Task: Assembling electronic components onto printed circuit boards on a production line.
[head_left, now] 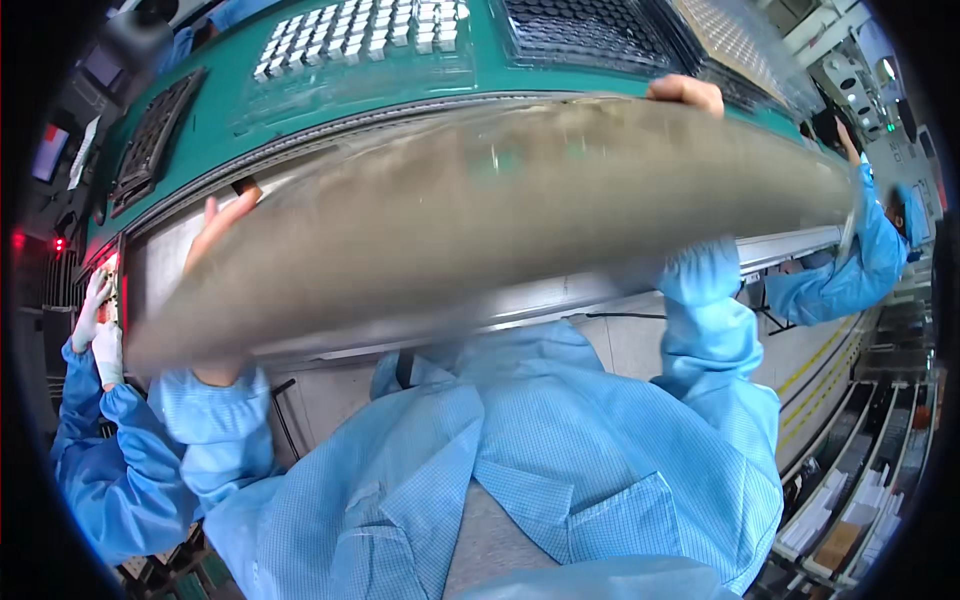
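A wide, flat grey-brown panel (480, 220) is held up in front of me, smeared by motion, so its exact kind cannot be told. My right hand (688, 92) has its fingers curled over the panel's far edge, and the rest of that hand is hidden beneath. At the panel's left end, the fingers of my left hand (222, 228) show past the edge; its palm is covered. Both blue sleeves pass under the panel. Below it runs a metal-edged conveyor or rail (165, 260), largely hidden.
Beyond lies a green bench (220, 110) with rows of small white blocks (365, 35), a black tray (590, 30) and a dark frame (155, 140). Co-workers stand close: white-gloved hands (103, 325) at left, a blue sleeve (870, 250) at right. A parts rack (850, 490) is at lower right.
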The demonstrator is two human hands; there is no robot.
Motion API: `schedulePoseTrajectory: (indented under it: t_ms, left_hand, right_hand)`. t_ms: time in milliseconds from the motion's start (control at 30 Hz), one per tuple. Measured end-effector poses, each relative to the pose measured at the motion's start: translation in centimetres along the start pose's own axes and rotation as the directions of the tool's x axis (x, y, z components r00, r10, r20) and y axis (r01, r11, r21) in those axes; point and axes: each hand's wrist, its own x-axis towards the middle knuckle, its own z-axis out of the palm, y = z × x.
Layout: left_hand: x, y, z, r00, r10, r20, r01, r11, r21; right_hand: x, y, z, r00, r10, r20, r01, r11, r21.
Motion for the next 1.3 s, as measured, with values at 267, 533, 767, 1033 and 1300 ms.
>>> schedulePoseTrajectory:
  t_ms: [267,533,767,1033,1300]
  left_hand:
    - [-0.6,-4.6,6.9,0.709,-0.377,0.596,0.698,0.496,-0.517]
    - [-3.7,-8.9,10.6,0.624,-0.377,0.684,0.780,0.253,-0.573]
    - [0.4,-8.8,10.4,0.566,-0.414,0.713,0.822,0.223,-0.524]
    - [-0.2,-9.8,10.2,0.581,-0.432,0.690,0.812,0.243,-0.531]
    - [-0.3,-9.5,10.9,0.550,-0.470,0.690,0.829,0.205,-0.521]
  right_hand:
    - [-7.4,3.1,-1.1,0.518,0.394,0.759,-0.568,0.822,-0.038]
    - [-15.3,5.9,3.9,0.126,0.444,0.887,-0.857,0.499,-0.128]
    - [-11.4,7.9,3.5,0.164,0.450,0.878,-0.862,0.498,-0.094]
    - [-11.3,6.7,4.4,0.194,0.470,0.861,-0.861,0.502,-0.080]
    - [-10.8,6.0,3.9,0.144,0.445,0.884,-0.891,0.446,-0.079]
